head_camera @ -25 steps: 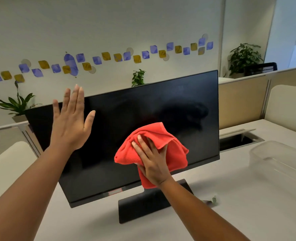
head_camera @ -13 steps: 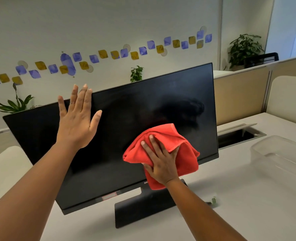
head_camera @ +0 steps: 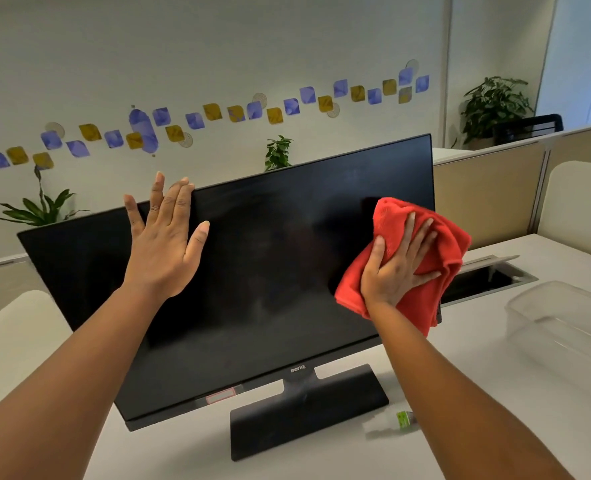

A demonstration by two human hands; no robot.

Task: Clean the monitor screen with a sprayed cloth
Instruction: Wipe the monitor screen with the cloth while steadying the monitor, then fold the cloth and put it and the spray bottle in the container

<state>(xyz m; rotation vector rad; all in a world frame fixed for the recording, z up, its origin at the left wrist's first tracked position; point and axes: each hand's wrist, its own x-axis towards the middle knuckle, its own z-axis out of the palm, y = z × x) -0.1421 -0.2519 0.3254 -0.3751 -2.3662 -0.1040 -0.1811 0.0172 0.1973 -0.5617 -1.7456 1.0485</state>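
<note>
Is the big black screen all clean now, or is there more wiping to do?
Not finished, I think. The spraying looks done: the small spray bottle lies on the desk. Right now the right hand presses the red cloth on the monitor screen at its right edge, while the left hand steadies the top. Faint smears show mid-screen, and the left part probably needs wiping.

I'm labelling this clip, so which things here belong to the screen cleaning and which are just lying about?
In use: monitor, red cloth pressed to it by the right hand, left hand steadying the screen, small spray bottle.
Lying about: clear plastic tub, potted plants, desk cable hatch.
</note>
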